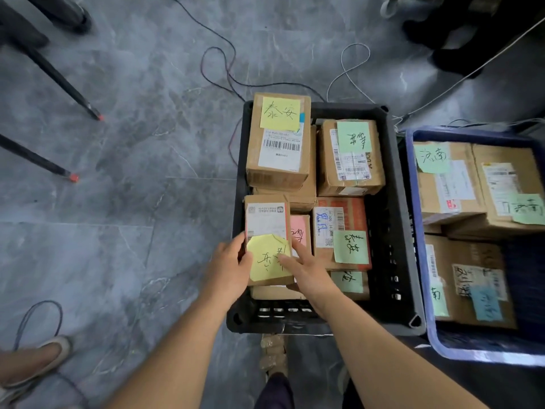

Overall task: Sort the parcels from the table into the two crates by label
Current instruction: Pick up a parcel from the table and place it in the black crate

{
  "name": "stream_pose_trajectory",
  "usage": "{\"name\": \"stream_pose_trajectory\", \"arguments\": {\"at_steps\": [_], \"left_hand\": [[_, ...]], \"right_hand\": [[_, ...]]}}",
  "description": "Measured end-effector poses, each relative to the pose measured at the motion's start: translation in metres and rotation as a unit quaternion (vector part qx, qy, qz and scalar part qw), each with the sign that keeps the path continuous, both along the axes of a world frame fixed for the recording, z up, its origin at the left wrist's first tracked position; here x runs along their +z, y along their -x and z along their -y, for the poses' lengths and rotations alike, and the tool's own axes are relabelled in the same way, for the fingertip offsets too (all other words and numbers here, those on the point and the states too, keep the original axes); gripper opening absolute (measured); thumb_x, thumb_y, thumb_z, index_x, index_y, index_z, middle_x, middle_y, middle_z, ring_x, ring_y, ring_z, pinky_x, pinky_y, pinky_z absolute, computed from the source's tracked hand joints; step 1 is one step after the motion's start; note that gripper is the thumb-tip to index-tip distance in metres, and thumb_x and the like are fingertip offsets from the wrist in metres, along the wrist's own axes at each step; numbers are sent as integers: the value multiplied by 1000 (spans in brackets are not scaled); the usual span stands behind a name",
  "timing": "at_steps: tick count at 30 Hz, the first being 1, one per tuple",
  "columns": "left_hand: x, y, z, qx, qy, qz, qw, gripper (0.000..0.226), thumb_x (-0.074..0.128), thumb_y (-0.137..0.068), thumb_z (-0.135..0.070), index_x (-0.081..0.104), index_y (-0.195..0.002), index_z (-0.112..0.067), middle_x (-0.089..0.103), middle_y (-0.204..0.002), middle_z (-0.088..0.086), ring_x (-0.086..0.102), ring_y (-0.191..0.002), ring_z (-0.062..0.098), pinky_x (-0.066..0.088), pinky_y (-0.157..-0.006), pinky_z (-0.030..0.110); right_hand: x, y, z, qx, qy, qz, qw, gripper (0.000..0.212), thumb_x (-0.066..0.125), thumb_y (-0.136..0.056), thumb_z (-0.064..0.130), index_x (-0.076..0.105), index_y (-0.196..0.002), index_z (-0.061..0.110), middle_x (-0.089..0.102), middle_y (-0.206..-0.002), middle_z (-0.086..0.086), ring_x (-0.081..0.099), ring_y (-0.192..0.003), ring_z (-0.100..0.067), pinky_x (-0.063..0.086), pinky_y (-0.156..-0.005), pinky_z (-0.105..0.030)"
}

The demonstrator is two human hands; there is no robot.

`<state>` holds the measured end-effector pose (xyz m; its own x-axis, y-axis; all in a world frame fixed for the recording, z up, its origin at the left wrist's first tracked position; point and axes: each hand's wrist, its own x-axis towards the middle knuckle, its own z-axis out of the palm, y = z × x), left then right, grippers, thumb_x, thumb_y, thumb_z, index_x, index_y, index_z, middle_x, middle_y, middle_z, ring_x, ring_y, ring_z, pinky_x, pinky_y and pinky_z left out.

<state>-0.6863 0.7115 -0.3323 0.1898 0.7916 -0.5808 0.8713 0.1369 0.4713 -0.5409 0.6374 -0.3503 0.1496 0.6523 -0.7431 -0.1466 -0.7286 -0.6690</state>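
A small cardboard parcel (267,222) with a white shipping label and a yellow sticky note lies at the near left corner of the black crate (392,219). My left hand (228,268) grips its left side, thumb on top. My right hand (306,268) rests on its right edge with fingers spread over the yellow note. The black crate holds several other cardboard parcels with yellow, green and pink notes, among them a tall one (278,143) at the far left. The blue crate (413,184) to the right holds several parcels with green and blue notes.
Both crates stand on a grey marbled floor. Cables (224,75) loop across the floor behind the black crate. Black tripod legs (59,81) with orange tips stand at left. Another person's foot (44,355) is at bottom left, and dark shoes (460,33) at top right.
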Motion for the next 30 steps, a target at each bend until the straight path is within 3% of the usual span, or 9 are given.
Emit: {"name": "stream_pose_trajectory", "arguments": {"at_steps": [2,5,7,11,17,21,26,30], "left_hand": [[2,-2,-1,-1,-1,-3,1000,50,39,-100,-32,25,-148,-36,44,-135,4,54,-111,22,49,-89,39],[11,-4,0,11,7,-7,1000,56,44,-99,-30,22,-150,-33,43,-141,3,52,-118,23,47,-93,39],[22,-6,1,13,1,-2,1000,58,47,-97,-32,24,-150,-31,42,-142,3,52,-120,22,47,-96,40],[56,-18,6,-22,-53,11,998,52,47,-97,-33,33,-146,-29,45,-135,1,49,-120,18,46,-94,36],[116,-56,25,-171,-119,26,978,54,41,-99,-35,25,-150,-22,32,-151,0,32,-137,20,35,-106,36],[148,-89,42,-253,-163,48,952,52,41,-99,-37,30,-147,-21,36,-148,1,33,-136,21,35,-106,35],[185,-136,77,-329,-211,81,917,53,39,-98,-43,33,-146,-22,38,-148,-1,33,-137,19,31,-109,33],[215,-176,120,-385,-258,97,881,51,38,-99,-45,35,-143,-21,41,-145,-1,38,-133,19,36,-103,33]], "right_hand": [[8,-1,-3,22,9,23,999,56,52,-100,33,28,-151,37,58,-131,-1,55,-111,-15,46,-90,-29],[19,-5,-6,61,35,105,992,67,55,-98,36,20,-155,31,41,-151,-4,45,-132,-23,39,-101,-34],[31,-11,-6,95,44,178,978,71,55,-96,45,19,-155,30,35,-155,-6,43,-136,-25,40,-106,-39],[70,-28,4,117,66,298,945,64,51,-95,46,30,-151,26,38,-151,-5,55,-119,-23,52,-94,-43],[143,-59,36,122,69,452,881,54,45,-99,44,37,-147,22,42,-143,-5,45,-128,-24,47,-91,-37],[190,-80,69,103,74,505,854,52,43,-100,43,39,-146,19,41,-144,-6,39,-132,-24,45,-95,-37],[233,-109,130,58,95,568,815,41,40,-99,41,52,-130,17,46,-133,-5,41,-123,-24,46,-87,-35],[261,-128,190,10,108,612,784,44,41,-99,43,51,-134,20,48,-133,-2,40,-127,-23,44,-90,-34]]}}
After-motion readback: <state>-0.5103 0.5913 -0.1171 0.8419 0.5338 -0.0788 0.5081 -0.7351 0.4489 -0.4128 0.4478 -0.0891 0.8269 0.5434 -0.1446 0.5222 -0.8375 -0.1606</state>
